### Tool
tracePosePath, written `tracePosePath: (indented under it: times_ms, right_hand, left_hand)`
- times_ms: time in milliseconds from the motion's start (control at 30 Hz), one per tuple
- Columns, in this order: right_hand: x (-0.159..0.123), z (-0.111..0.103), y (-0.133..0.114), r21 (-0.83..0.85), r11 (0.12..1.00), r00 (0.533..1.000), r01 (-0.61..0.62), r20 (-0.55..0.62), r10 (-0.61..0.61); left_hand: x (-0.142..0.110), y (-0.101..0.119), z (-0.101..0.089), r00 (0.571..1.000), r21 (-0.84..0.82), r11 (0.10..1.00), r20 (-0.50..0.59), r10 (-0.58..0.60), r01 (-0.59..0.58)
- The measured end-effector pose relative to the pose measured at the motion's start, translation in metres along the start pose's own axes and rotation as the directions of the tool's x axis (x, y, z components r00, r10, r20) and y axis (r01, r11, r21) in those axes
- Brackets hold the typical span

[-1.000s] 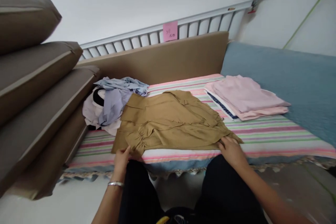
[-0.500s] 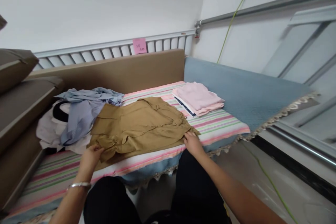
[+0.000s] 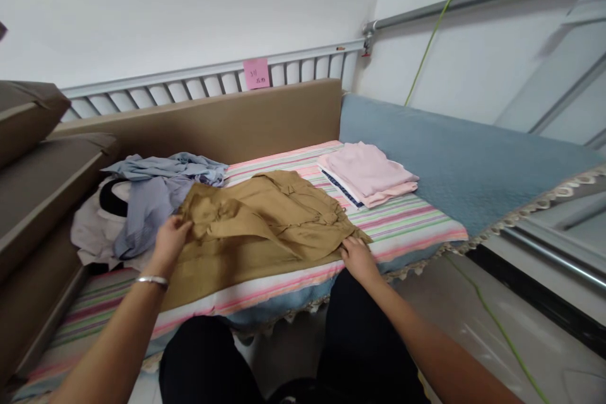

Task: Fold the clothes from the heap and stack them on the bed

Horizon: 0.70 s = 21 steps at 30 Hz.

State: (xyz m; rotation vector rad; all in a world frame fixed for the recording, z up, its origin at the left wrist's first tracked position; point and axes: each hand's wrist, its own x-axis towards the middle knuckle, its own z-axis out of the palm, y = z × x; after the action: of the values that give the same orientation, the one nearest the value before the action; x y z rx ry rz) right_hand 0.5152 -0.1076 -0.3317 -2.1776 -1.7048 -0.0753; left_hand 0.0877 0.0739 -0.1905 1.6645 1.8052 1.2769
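Observation:
A mustard-brown garment lies spread on the striped bedsheet. My left hand, with a silver bracelet on the wrist, is closed on the garment's gathered sleeve at its left side and holds it lifted a little off the bed. My right hand pinches the garment's lower right corner against the sheet near the bed's front edge.
A heap of blue-grey and white clothes lies left of the garment. A folded pink stack sits at the back right, beside a blue blanket. Brown cushions are stacked at left; a tan headboard runs behind.
My left hand has risen from the bed's front edge and carried the sleeve up and inward. My right hand stays on the corner. The view swung right, then back slightly.

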Motion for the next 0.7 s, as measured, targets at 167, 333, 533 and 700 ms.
tracePosePath:
  times_ms: [167, 333, 533, 700]
  right_hand:
    - [0.000, 0.000, 0.001, 0.016, 1.000, 1.000, 0.002, 0.003, -0.002]
    - [0.000, 0.001, 0.001, 0.007, 1.000, 1.000, -0.006, 0.015, 0.006]
    - [0.001, 0.000, -0.001, 0.006, 1.000, 0.999, -0.021, 0.024, 0.020]
    - [0.002, 0.003, -0.002, 0.008, 0.999, 1.000, -0.031, -0.004, 0.031]
  left_hand:
    - [-0.043, -0.070, 0.009, 0.982, 0.003, 0.982, 0.019, -0.190, 0.190]
    - [-0.038, -0.077, 0.002, 0.973, -0.051, 0.972, 0.010, -0.229, 0.230]
    - [-0.014, -0.071, -0.012, 0.998, -0.127, 0.990, 0.038, -0.048, 0.053]
    - [-0.026, -0.121, -0.007, 0.964, 0.117, 0.964, 0.093, -0.249, 0.238]
